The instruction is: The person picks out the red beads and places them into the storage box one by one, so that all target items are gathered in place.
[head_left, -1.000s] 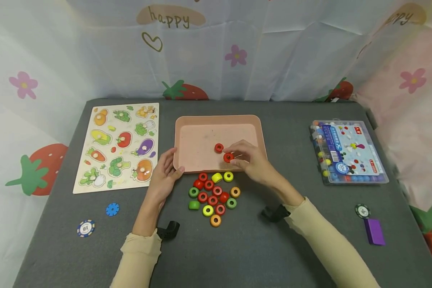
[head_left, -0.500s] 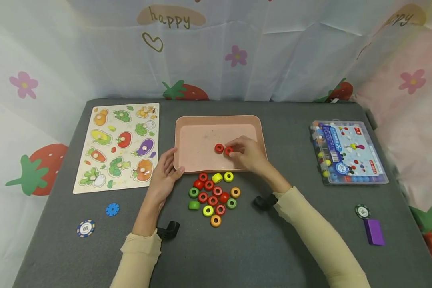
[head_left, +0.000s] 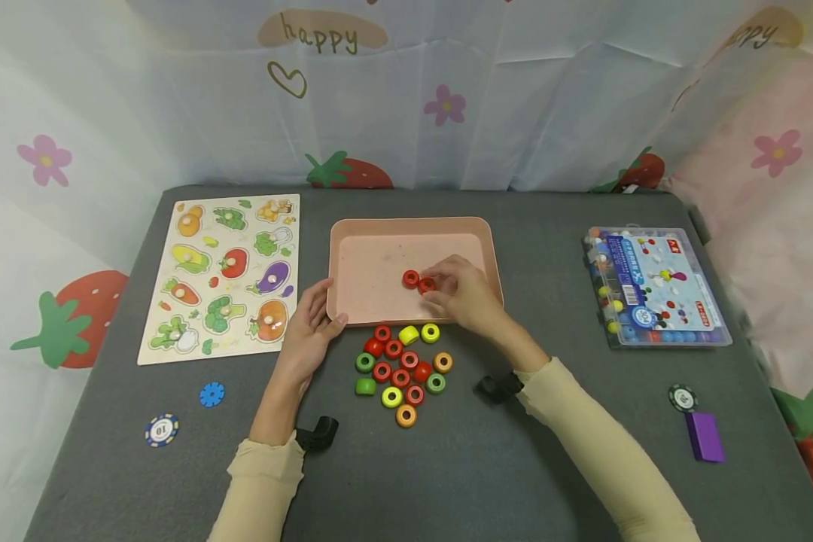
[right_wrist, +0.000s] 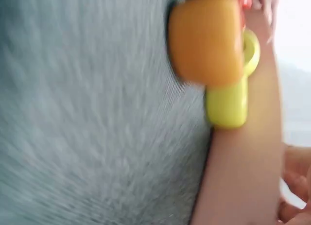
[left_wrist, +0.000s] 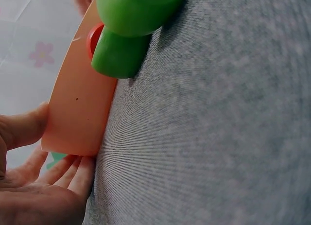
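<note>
My left hand (head_left: 308,331) holds the near left corner of the pink tray (head_left: 366,260). Its thumb lies at the front rim and its fingers along the left side, as the left wrist view also shows. Over the tray's right half, my right hand (head_left: 470,295) pinches a red ring-shaped bead (head_left: 426,286), partly covered by the fingertips. Right beside that bead, to its left, another red bead (head_left: 410,279) lies on the tray floor. In front of the tray is a loose cluster of beads in red, green (head_left: 364,386), yellow (head_left: 391,397) and orange (head_left: 406,415).
A vegetable puzzle board (head_left: 220,278) lies left of the tray. Blue chips (head_left: 211,394) are near the left arm. At the right sit a clear box of coloured balls (head_left: 657,286), a dark chip (head_left: 681,397) and a purple block (head_left: 704,436).
My right hand has moved slightly away and to the left, bringing the pinched red bead up against the other red bead. My left hand and the tray have stayed put.
</note>
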The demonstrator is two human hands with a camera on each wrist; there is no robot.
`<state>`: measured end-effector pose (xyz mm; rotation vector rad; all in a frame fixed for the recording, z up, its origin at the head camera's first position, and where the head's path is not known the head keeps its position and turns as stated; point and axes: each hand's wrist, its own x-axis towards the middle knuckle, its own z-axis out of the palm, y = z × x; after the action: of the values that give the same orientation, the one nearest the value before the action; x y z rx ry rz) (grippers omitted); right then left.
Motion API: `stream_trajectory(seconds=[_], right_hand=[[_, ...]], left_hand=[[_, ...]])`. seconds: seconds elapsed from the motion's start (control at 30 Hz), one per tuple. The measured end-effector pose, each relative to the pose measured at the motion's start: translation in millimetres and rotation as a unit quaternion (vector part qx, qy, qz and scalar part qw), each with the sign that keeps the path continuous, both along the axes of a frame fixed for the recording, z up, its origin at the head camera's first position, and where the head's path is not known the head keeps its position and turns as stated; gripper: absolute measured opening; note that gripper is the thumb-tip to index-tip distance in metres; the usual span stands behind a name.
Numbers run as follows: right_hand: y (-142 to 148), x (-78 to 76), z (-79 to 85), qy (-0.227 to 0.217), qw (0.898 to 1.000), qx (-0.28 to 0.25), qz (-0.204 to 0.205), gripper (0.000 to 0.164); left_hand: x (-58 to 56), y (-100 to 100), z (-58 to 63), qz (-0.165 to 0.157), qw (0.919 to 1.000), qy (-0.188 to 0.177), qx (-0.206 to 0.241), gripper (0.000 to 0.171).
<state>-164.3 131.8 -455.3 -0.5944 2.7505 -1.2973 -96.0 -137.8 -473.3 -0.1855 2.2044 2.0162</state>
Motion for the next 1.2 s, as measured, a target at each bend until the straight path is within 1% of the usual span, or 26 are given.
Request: stream_trajectory(seconds=[0.1,0.17,0.23,0.3,0.37,0.43,0.5,0.57,0.63,0.8,0.93,1.1,1.2], right_hand=[[-1,13.0,5.3,0.021,0.999,-0.022,0.041,0.026],[-2,24.0,8.2,0.018,0.997,-0.031,0.07,0.023],[-3,35.9,9.9,0.003,0.995,-0.028,0.095,0.021],[-5,47.7,10.0,-0.008,0.993,-0.006,0.117,0.019],[-6,58.9,8.2,-0.018,0.991,0.03,0.131,0.02],[-8,68.3,4.2,-0.016,0.989,0.066,0.134,0.023],[-9,74.9,0.6,-0.012,0.987,0.092,0.13,0.024],[-11,78.2,-2.1,-0.009,0.987,0.107,0.118,0.025],[-12,79.5,-2.8,-0.01,0.988,0.106,0.108,0.025],[-15,80.2,-3.6,-0.001,0.989,0.111,0.096,0.026],[-18,81.3,-3.5,0.011,0.988,0.126,0.087,0.025],[-20,82.5,-4.1,0.019,0.985,0.144,0.094,0.028],[-19,81.8,-5.3,0.017,0.986,0.126,0.103,0.027]], left_hand=[[-0.2,0,-0.3,0.0,1.0,0.001,0.0,0.064],[-0.4,0,-0.6,0.0,1.0,0.001,0.0,0.064],[-0.5,0,-1.0,0.0,1.0,0.004,0.0,0.063],[-0.4,0,-1.2,-0.001,1.0,0.006,0.001,0.063],[-0.4,0,-1.4,-0.001,1.0,0.008,0.002,0.063],[-0.2,0,-1.2,-0.002,1.0,0.008,0.001,0.063],[0.4,0,-0.2,-0.001,1.0,0.004,-0.001,0.063],[0.5,1,0.4,0.0,1.0,0.003,-0.002,0.063],[0.8,0,0.3,0.0,1.0,0.003,0.001,0.063],[0.9,0,-1.2,-0.001,0.9999,0.009,0.007,0.062],[1.1,0,-0.8,0.001,0.9999,0.009,0.006,0.062],[0.5,-1,-0.8,-0.002,0.9999,0.01,0.005,0.063],[0.0,-1,-1.0,-0.004,0.9999,0.01,0.006,0.063]])
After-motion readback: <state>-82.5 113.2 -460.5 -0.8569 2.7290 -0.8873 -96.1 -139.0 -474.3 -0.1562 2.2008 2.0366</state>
